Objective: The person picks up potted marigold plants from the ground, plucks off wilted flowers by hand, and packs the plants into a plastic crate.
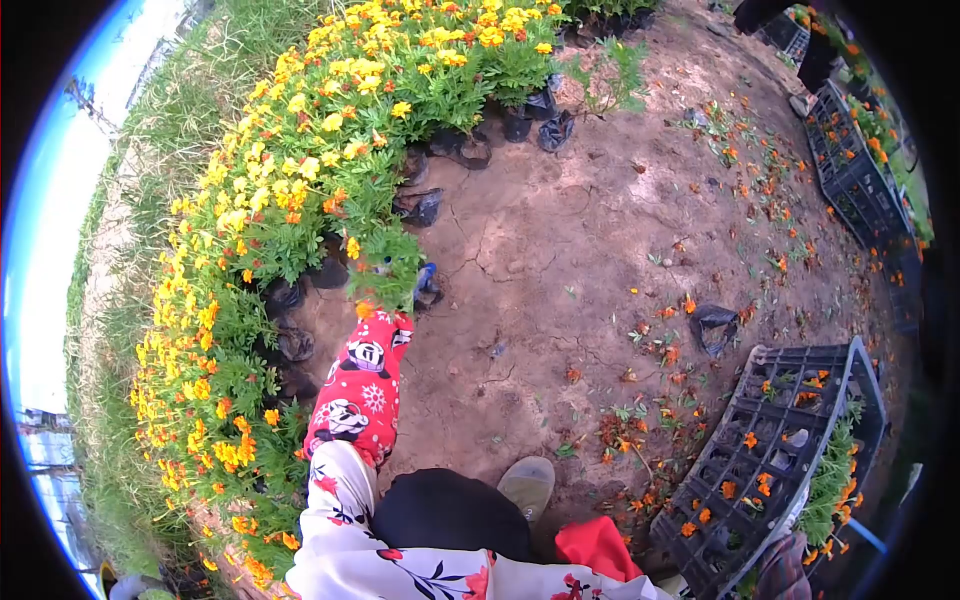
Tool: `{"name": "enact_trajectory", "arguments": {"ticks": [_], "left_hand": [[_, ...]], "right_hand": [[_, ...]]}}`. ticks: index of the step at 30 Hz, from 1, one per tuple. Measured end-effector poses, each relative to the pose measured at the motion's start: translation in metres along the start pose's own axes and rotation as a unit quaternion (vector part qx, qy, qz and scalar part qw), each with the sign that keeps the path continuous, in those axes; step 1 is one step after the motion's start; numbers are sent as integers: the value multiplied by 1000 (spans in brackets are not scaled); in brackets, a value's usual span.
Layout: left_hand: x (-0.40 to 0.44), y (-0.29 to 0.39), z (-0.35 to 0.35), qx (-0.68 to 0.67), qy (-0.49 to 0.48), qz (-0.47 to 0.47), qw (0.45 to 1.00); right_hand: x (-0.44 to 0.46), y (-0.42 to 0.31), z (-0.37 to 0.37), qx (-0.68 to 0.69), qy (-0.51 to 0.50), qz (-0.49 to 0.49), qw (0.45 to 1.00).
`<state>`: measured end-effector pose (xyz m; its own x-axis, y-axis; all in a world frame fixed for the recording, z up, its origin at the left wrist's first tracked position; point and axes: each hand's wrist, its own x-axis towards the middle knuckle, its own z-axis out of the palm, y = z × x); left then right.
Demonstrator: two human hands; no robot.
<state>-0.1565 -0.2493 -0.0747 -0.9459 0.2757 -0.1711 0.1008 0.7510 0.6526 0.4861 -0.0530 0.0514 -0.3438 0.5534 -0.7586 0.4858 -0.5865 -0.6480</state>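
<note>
My left arm, in a red printed sleeve cover (365,375), reaches forward to the edge of a bed of marigolds. At its end my left hand (426,277) is mostly hidden by leaves; bits of blue, apparently a glove, show around a marigold plant (395,258). The hand appears closed around this plant at its small dark bag. Beside it stand yellow and orange marigolds (290,190) in black grow bags (420,207). Of my right arm only a red sleeve (600,548) shows at the bottom; my right hand is out of sight.
A black plastic crate (745,440) with marigold plants stands tilted at the lower right. Another crate (860,170) holds plants farther up. Fallen flowers and a loose black bag (714,328) lie on the bare soil (530,260). My shoe (527,485) is below.
</note>
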Motion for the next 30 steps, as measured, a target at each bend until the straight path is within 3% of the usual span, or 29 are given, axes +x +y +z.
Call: {"name": "enact_trajectory", "arguments": {"ticks": [1, 2, 3, 4, 6, 7, 9, 10, 14, 19, 25, 28, 30], "left_hand": [[-5, 20, -1, -54, 12, 18, 998], [-25, 35, 1, 127, 54, 61, 989], [-66, 93, -13, 305, 111, 87, 942], [-87, 119, -18, 329, 101, 125, 931], [-95, 112, -24, 255, 94, 280, 921], [-101, 107, -28, 186, 103, 296, 931], [-93, 102, -36, -27, 89, 267, 959], [-84, 96, -40, -52, 109, 215, 969], [-19, 69, -58, 144, 172, 0, 975], [21, 64, -64, 237, 119, -88, 960], [11, 69, -44, 313, 123, -44, 941], [-24, 89, -40, 392, 151, 48, 906], [-43, 98, -38, 420, 197, 178, 868]], "right_hand": [[-2, 4, 4, 3, -6, 9, 1000], [-3, 6, 6, 5, -11, 15, 1000], [-3, 7, 9, 8, -16, 19, 1000], [-3, 10, 11, 10, -21, 26, 999], [-1, 10, 14, 9, -33, 35, 999], [0, 11, 15, 9, -38, 38, 999], [1, 13, 19, 10, -49, 47, 998], [1, 15, 23, 13, -53, 51, 997], [12, 8, 24, 11, -66, 53, 996], [41, -23, -24, 10, -13, 18, 1000], [64, -77, -147, -4, 84, -64, 994], [68, -119, -218, -26, 121, -132, 983], [68, -159, -255, -69, 130, -203, 968]]}}
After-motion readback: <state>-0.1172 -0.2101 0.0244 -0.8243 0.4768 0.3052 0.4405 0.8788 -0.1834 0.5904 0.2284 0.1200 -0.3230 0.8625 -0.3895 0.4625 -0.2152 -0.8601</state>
